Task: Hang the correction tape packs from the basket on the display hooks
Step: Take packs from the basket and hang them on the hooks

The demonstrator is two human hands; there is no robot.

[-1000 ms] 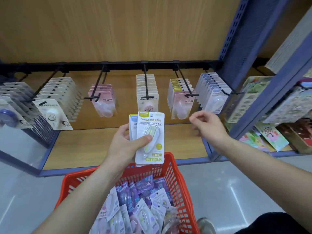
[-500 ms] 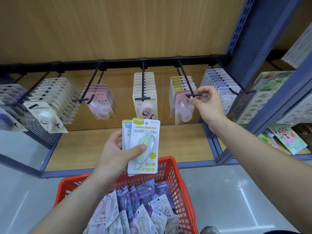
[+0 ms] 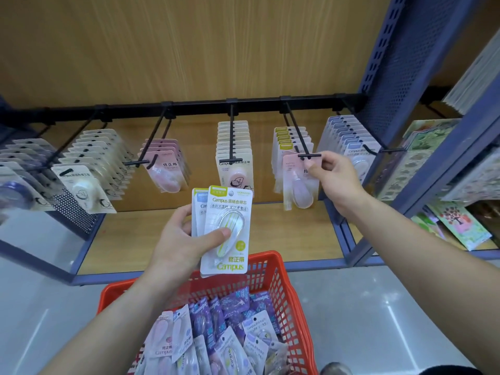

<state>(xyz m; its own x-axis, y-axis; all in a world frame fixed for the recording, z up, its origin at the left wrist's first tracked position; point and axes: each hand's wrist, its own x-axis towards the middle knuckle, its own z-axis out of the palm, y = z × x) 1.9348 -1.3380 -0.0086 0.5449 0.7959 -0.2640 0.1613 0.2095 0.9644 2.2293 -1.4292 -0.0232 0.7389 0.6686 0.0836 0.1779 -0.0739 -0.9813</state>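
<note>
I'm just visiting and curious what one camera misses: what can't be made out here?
All head view.
Rear pack in the left hand: the green-topped pack covers all but its left strip.
Pink pack: the right hand pinching it and the hook tip cover its top, so whether it is hung is unclear.
Red basket: near end cut by the bottom edge.
Far-left packs: blurred, cut by the left edge.
</note>
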